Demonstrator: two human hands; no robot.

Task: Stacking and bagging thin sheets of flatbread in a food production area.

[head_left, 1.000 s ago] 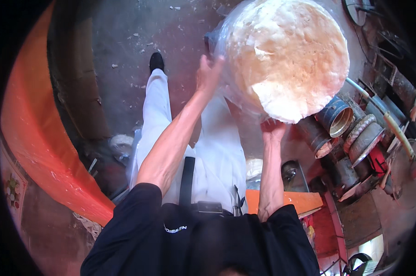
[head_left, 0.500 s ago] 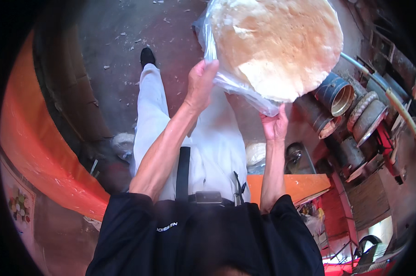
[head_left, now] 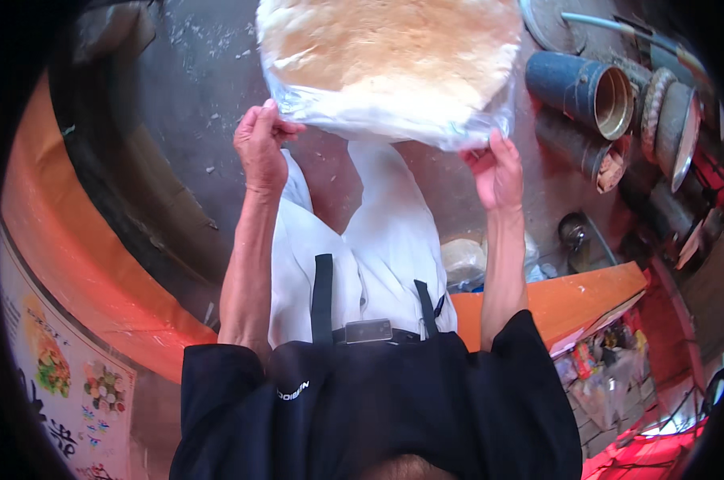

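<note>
Flatbread bag [head_left: 394,72] in 2 hands' grip

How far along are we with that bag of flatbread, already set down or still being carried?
Done: the round flatbreads sit stacked inside the clear plastic bag. In hand: the bag is held up off the floor, the left hand pinching its near left edge and the right hand its near right corner. Left: setting it down; it rests on nothing yet, and its mouth cannot be seen.
</note>
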